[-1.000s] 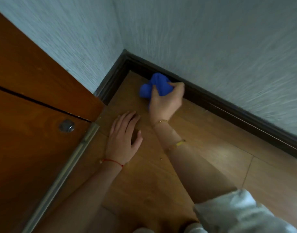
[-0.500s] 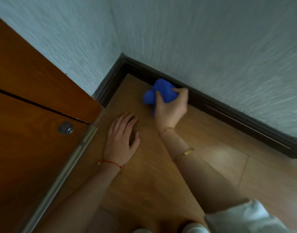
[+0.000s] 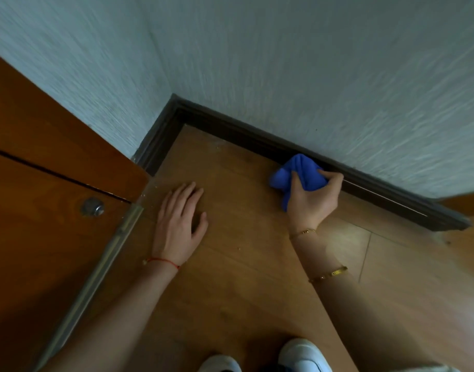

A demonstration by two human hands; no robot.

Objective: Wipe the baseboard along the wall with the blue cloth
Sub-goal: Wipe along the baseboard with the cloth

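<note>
Your right hand (image 3: 312,200) grips the bunched blue cloth (image 3: 300,171) against the dark baseboard (image 3: 230,132) under the pale textured wall (image 3: 311,76), right of the corner. Your left hand (image 3: 179,224) lies flat, fingers straight, on the wooden floor (image 3: 243,277) beside a brown door (image 3: 42,237).

I'm getting a dim, soft frame. Wall (image 3: 311,63) streaks with motion blur toward twelve o'clock. Pale glare on floor (image 3: 343,240) at four.

Corner of a lived-in room at home: textured pale wallpaper (image 3: 311,76), dark baseboard (image 3: 230,130), wood-look laminate floor (image 3: 243,264), brown wooden door (image 3: 42,237) with a metal threshold strip (image 3: 96,269).
</note>
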